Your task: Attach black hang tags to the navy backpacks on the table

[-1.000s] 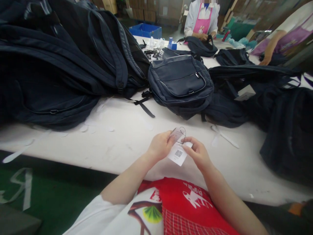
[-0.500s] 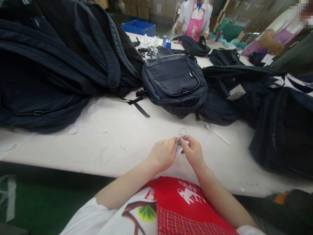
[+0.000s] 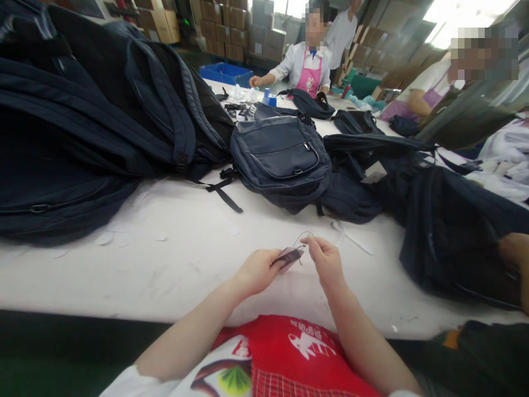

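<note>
Across your view runs a long white table (image 3: pixel 82 281). On its left rises a big heap of navy fabric backpacks (image 3: pixel 95 110); one plump navy backpack with a curved front zip (image 3: pixel 281 154) lies in the middle, beyond your hands, and a dark, slumped backpack (image 3: pixel 454 237) is at the right. Another person's hand (image 3: pixel 514 248), absent half a second ago, now shows at the far right, against that slumped bag.

Your hands have just moved apart from their close pinch. Your left hand (image 3: pixel 258 270) grips a small folded card tag with a dark face (image 3: pixel 287 258) between thumb and fingers, above the near table; the white side with a square code, seen a second ago, is out of view. Your right hand's (image 3: pixel 326 264) thumb and fingertip are closed on a thin dark cord loop (image 3: pixel 305 232), so card and cord are now held separately, one per hand.
</note>
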The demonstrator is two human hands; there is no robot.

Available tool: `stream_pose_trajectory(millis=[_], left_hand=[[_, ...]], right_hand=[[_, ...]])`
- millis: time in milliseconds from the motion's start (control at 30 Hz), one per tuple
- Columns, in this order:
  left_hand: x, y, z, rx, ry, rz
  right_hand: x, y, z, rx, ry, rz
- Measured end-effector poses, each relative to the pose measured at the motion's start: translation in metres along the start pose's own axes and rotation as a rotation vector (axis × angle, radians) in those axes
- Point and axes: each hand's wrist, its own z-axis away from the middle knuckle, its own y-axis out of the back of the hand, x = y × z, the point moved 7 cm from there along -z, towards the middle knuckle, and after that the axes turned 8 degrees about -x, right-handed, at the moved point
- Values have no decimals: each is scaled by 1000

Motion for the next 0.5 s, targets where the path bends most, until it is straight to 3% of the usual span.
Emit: stream_pose_trajectory(millis=[100, 233, 500], left_hand=[[-9, -20, -3, -117, -10, 322], [-10, -44, -6, -240, 8, 620], [-10, -49, -2, -183, 224, 826]], right_hand=[[-4, 8, -4, 100, 66, -120], [-6, 0, -5, 105, 41, -330], [-13, -37, 8, -57, 34, -217]])
